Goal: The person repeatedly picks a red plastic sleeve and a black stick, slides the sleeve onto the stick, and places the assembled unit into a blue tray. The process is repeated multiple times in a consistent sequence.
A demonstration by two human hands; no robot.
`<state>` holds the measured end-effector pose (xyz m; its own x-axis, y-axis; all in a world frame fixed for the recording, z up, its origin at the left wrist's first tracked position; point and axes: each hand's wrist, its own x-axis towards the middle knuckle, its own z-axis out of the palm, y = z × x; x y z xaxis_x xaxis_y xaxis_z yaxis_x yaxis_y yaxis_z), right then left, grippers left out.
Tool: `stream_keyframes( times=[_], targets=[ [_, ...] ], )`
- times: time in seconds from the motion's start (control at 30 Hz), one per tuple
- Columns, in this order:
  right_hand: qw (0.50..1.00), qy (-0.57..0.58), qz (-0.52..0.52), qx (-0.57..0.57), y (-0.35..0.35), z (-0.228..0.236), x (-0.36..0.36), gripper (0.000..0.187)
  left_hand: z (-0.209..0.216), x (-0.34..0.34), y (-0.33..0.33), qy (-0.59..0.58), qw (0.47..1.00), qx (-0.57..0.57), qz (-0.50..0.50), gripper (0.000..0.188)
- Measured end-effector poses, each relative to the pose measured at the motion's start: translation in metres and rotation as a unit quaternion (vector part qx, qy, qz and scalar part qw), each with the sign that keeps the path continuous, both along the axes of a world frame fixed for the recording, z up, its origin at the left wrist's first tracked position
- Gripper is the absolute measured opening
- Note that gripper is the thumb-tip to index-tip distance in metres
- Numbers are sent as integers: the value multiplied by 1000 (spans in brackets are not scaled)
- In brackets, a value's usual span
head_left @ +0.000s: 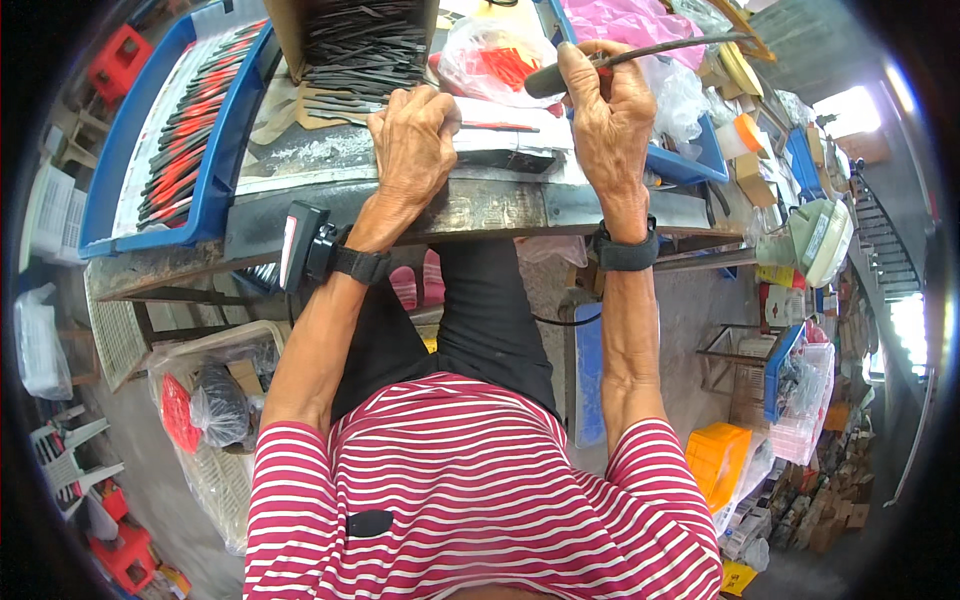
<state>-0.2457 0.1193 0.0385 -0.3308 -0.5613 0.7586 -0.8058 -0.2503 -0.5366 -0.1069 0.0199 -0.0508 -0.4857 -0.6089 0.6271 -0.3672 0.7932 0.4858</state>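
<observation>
My left hand is closed at the work table, its fingertips curled under and partly hidden. A slim red-and-dark piece sticks out from it to the right, above a white-covered block. My right hand, raised to the right of it, grips a dark tool with a thick rounded end pointing left. The tool's long thin dark part runs out to the right past my fingers. Just beyond my left hand, a cardboard box lies open with many slim dark pieces heaped in it.
A blue tray at the left holds a row of slim black-and-red pieces. Behind the hands lies a clear bag with red pieces. A second blue tray stands at the right. The table's metal edge runs before my lap.
</observation>
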Motion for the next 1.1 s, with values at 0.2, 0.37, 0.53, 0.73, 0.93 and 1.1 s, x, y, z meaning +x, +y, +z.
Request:
stream_keyframes(
  times=[0.2, 0.37, 0.53, 0.73, 0.93, 1.1],
  targets=[
    [981, 53, -104, 157, -9, -38, 6, 20, 4, -2, -3, 3, 999, -35, -3, 7],
    [991, -13, -39, 130, 4, -26, -8, 22, 4, 0, 0, -8, 999, -45, -2, 8],
    [998, -19, -36, -42, 10, -6, -15, 18, 3, -1, 1, 8, 999, -51, -15, 12],
    [979, 29, -118, 162, 5, -39, -20, 21, 3, 0, 1, -5, 998, -69, -7, 10],
    [996, -19, -72, 52, 11, -33, -32, 23, 1, -1, 0, -4, 996, -93, -9, 12],
    [992, 9, -70, 105, 3, -38, -9, 22, 2, -2, 1, -5, 995, -105, -5, 13]
  ],
)
